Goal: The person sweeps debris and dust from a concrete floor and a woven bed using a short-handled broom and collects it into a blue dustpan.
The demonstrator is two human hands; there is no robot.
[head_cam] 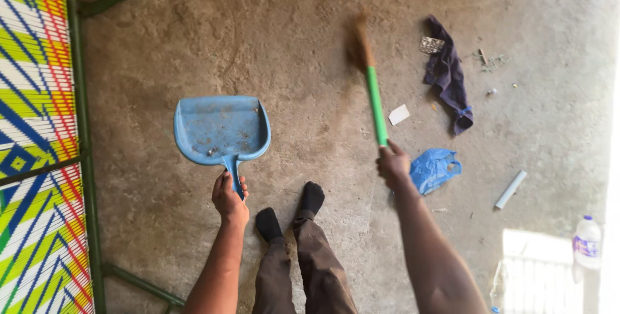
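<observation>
bare concrete floor (pixel 258 43) strewn with litter, woven cot (pixel 32 127) alongside.

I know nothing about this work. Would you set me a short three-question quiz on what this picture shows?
1. True or false: the left hand grips the handle of the blue plastic dustpan.
2. What does the right hand hold?
A. the white plastic bottle
B. the green-handled broom with brown bristles
C. the crumpled blue plastic bag
3. Fill in: the dark purple cloth lies on the bare ______ floor.

Key: 1 true. 2 B. 3 concrete.
</observation>
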